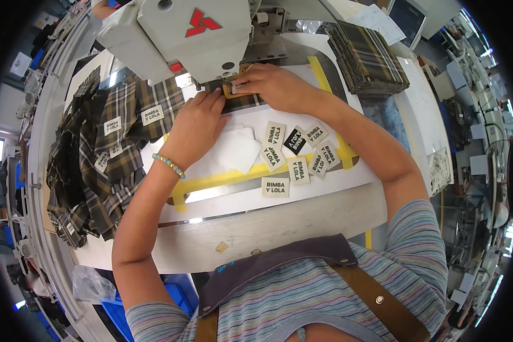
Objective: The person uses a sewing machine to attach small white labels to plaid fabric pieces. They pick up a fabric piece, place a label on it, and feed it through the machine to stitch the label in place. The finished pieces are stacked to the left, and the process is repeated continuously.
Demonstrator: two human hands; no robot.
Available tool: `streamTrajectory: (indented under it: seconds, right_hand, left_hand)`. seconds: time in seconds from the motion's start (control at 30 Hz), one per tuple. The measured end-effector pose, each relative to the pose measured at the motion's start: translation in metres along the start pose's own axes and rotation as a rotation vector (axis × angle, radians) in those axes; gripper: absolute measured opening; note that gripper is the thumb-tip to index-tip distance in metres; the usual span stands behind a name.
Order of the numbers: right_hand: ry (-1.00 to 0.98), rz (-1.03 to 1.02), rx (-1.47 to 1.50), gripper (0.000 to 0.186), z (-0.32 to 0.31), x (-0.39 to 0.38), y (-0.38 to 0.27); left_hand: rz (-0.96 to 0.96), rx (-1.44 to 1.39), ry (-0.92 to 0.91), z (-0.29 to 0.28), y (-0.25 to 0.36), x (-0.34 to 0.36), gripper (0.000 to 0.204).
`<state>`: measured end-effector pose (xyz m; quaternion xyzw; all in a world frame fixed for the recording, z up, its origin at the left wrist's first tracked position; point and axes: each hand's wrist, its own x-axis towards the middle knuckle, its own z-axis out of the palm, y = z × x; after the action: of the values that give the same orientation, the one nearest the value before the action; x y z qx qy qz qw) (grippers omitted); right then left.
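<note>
Under the head of a large white sewing machine [154, 40], both of my hands work close together. My left hand [201, 122] has a beaded bracelet at its wrist, and its fingers lie stretched out on dark plaid fabric beside the needle area. With my right hand [273, 86] I pinch the edge of a small yellow-brown frame [229, 91] that sits on the fabric. The right fingertips are partly hidden behind the hand. Near my hands, several cream square labels [275, 187] and a black label [294, 140] lie loosely on the white work surface [319, 191].
A heap of plaid pieces [97, 188], some bearing cream labels, hangs at the left. Folded plaid fabric is stacked [376, 57] at the far right. White squares [233, 149] lie beside my left wrist. Yellow tape [219, 181] borders the work area. A blue bin [179, 293] stands below the table.
</note>
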<state>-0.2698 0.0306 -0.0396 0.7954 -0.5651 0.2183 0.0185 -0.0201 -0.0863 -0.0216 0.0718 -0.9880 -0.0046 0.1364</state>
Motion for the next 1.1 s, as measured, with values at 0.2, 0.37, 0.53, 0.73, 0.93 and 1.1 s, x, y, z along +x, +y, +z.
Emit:
streamTrajectory:
  seconds: [0.2, 0.37, 0.53, 0.73, 0.93, 1.1]
  right_hand:
    - [0.012, 0.033, 0.016, 0.041, -0.004, 0.009, 0.004]
    - [0.001, 0.062, -0.002, 0.04, -0.01, 0.003, 0.0]
    - [0.232, 0.161, -0.033, 0.031, -0.059, -0.046, -0.005]
    - [0.46, 0.31, 0.11, 0.027, -0.073, -0.078, 0.02]
    - [0.476, 0.238, -0.011, 0.027, -0.061, -0.076, 0.022]
    - [0.474, 0.252, 0.036, 0.031, -0.067, -0.077, 0.026]
  left_hand:
    - [0.0, -0.047, 0.045, 0.004, -0.014, 0.002, 0.041]
    - [-0.022, -0.14, 0.024, -0.002, -0.019, -0.001, 0.039]
    - [-0.041, -0.155, 0.176, -0.014, -0.04, -0.018, 0.035]
    - [-0.097, -0.283, 0.15, -0.016, -0.039, -0.011, 0.036]
    - [-0.091, -0.276, 0.035, -0.009, -0.026, -0.012, 0.039]
    - [-0.04, -0.235, 0.066, 0.0, -0.021, -0.009, 0.04]
